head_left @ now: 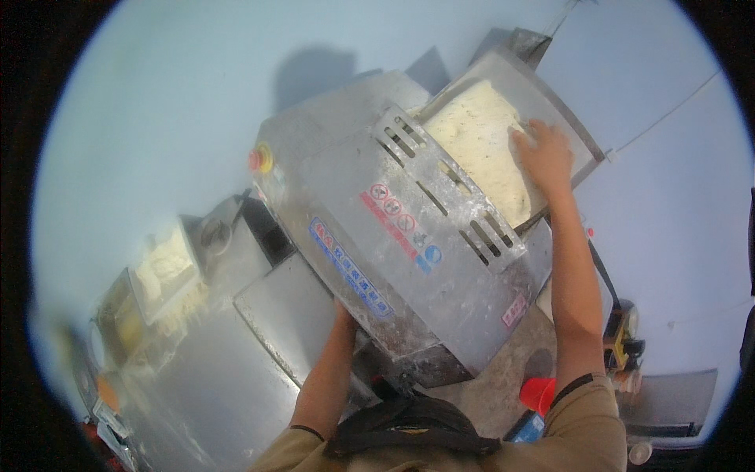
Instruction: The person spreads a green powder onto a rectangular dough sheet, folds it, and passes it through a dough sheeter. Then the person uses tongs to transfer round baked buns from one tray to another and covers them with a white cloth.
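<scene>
A slab of pale dough (480,145) is seen lying on the metal tray (578,130) at the 1 o'clock end of a flour-dusted steel rolling machine (409,259). The right hand (544,153) is laid flat on the dough's far edge, its fingers (525,141) spread apart and pressed onto the surface rather than clamped around anything. The left hand (344,313) is reached under the machine's near side at about 6 o'clock; its fingers are hidden by the housing, so it cannot be told whether they are apart or together, or what is touched. A slotted guard (440,185) is set just beside the dough, between it and the machine's cover, and a red button on a yellow base (259,159) is mounted at the 9 o'clock corner. A tub of more dough (167,266) is stood well apart on the steel tabletop (204,370) at 8 o'clock. It is judged that the right fingers could be drawn toward the guard's opening if the dough is pulled in while pressed. The dough could also be torn or folded unevenly if it is pushed on one side only. The stop button is placed away from both hands.
</scene>
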The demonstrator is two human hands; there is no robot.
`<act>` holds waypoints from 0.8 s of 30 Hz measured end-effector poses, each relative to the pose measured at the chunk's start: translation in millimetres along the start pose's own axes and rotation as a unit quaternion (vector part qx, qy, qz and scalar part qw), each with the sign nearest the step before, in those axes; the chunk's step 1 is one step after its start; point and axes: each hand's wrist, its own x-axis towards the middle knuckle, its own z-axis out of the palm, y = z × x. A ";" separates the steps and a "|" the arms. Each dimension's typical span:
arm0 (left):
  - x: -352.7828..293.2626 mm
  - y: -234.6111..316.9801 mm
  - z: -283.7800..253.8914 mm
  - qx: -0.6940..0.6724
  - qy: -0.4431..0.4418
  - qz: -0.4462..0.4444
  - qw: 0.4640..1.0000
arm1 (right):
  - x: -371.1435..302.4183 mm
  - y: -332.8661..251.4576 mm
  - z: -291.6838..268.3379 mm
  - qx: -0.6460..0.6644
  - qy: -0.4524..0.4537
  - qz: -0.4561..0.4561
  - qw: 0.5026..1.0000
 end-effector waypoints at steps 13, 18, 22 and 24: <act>-5.5 0.9 -19.8 0.056 0.048 0.021 0.997 | -175.3 -29.6 -139.2 0.305 -0.020 -0.070 0.950; -36.0 42.4 -31.4 0.140 -0.003 0.023 0.990 | -302.2 -116.2 -176.0 0.354 -0.092 -0.143 0.920; -117.6 71.9 -13.8 0.219 -0.018 0.031 0.975 | -422.7 -203.4 -162.9 0.520 -0.249 -0.155 0.802; -138.5 97.8 -33.0 0.213 0.006 0.081 0.974 | -474.6 -241.7 -133.7 0.548 -0.345 -0.062 0.760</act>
